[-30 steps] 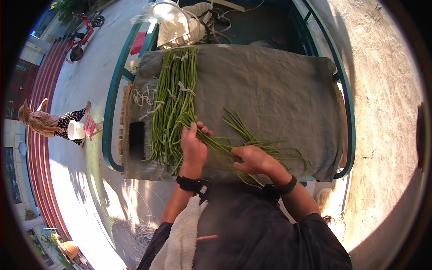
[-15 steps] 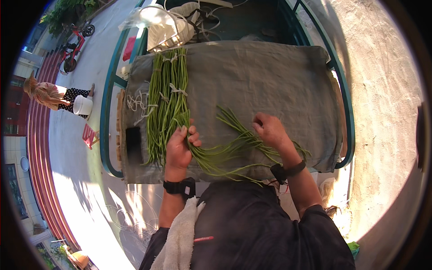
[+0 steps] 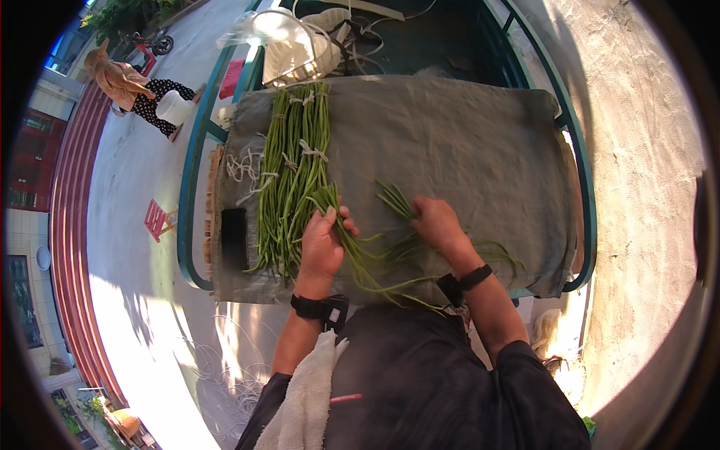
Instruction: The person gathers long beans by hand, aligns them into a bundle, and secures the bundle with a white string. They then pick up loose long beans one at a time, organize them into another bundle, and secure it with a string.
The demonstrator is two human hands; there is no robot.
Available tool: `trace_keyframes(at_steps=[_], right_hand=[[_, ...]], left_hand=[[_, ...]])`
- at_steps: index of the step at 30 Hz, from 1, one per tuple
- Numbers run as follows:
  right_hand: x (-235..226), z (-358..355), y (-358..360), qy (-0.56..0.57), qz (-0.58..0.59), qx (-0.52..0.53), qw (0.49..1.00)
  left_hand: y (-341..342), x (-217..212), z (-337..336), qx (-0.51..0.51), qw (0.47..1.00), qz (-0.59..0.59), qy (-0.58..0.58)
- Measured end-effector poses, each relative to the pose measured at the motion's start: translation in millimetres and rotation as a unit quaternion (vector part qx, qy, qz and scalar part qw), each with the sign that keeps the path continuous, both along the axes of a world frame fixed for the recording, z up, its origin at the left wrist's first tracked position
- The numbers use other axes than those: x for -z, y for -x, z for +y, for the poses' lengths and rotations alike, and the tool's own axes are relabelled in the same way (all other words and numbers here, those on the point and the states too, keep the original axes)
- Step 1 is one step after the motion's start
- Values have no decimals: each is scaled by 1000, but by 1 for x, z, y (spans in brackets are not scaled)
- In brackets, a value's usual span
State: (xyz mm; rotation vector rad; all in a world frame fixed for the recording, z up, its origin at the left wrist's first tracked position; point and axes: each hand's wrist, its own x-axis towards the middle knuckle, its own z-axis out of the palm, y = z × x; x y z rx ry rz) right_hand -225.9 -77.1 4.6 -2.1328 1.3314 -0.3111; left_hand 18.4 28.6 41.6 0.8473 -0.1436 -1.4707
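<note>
Two hands sort long beans on the grey cloth (image 3: pixel 465 150): my left hand (image 3: pixel 322 244) now grips loose beans (image 3: pixel 352 247) beside the tied bundles (image 3: pixel 296 165); my right hand (image 3: pixel 437 223) has reached farther out, gathering strays.

**Long green beans: loose bunch and tied bundles**

Loose bunch of long beans (image 3: pixel 375 251): thin, green, flexible pods, fanned out and crossing one another on the grey cloth (image 3: pixel 465 142). Near ends gathered under the left hand (image 3: pixel 322 244); far ends spread beneath the right hand (image 3: pixel 437 223), some trailing toward the cloth's near edge. Tied bundles (image 3: pixel 296 165): straight, laid lengthwise side by side at the left of the cloth, bound with pale string, touching the loose bunch.
</note>
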Motion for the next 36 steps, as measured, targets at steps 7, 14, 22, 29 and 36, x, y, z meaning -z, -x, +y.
trace_keyframes(at_steps=[7,14,22,29,36], right_hand=[[8,-2,6,-2,-45,62,997],[-43,-5,-10,46,-134,128,982],[-93,23,-52,110,-133,58,983],[-79,37,-68,-60,-158,52,984],[-74,42,-71,-80,-194,34,977]], left_hand=[[7,-1,-8,-6,1000,-9,-10],[15,-6,-15,12,1000,-14,-1],[22,-3,-18,11,997,-70,14],[25,-2,-18,16,992,-101,77],[30,-5,-16,9,995,-82,49]])
